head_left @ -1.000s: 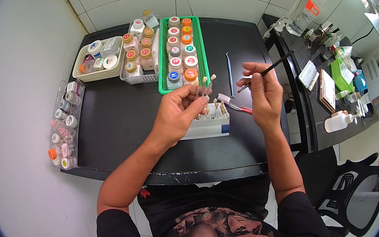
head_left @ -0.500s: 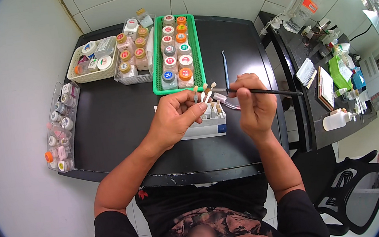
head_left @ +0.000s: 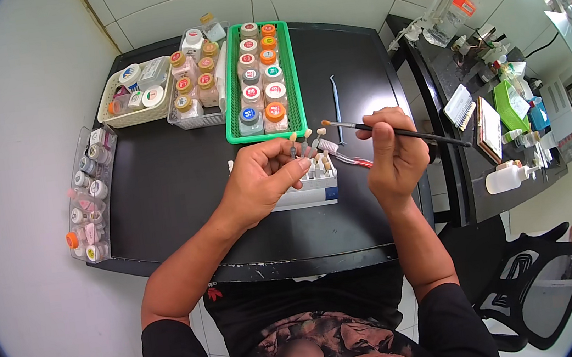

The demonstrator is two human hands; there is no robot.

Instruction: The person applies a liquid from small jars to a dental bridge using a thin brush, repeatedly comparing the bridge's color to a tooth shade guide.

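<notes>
My left hand [head_left: 261,179] is closed, pinching three tooth-shaped shade tabs [head_left: 308,133] by their grey stems, fanned out with the tooth ends up. My right hand [head_left: 396,158] grips a fine brush [head_left: 349,126] by its long black handle. The brush's orange-brown tip points left, just to the right of the tabs and apart from them. Below the left fingers stands a white and blue shade guide holder [head_left: 306,197] with more tabs upright in it, partly hidden by that hand. A clear and red toothbrush [head_left: 349,158] lies between the hands.
A slim blue double-ended instrument [head_left: 337,104] lies beyond my right hand. At the back stand a green basket [head_left: 298,84] of capped bottles, a clear basket [head_left: 204,121] and a cream basket [head_left: 142,115]. Jars fill a clear bin [head_left: 104,256] at left. A cluttered side counter [head_left: 476,184] is at right.
My right hand has drawn back a little to the right, taking the brush tip away from the tabs. The left hand keeps its hold on the tabs, nearly in place.
</notes>
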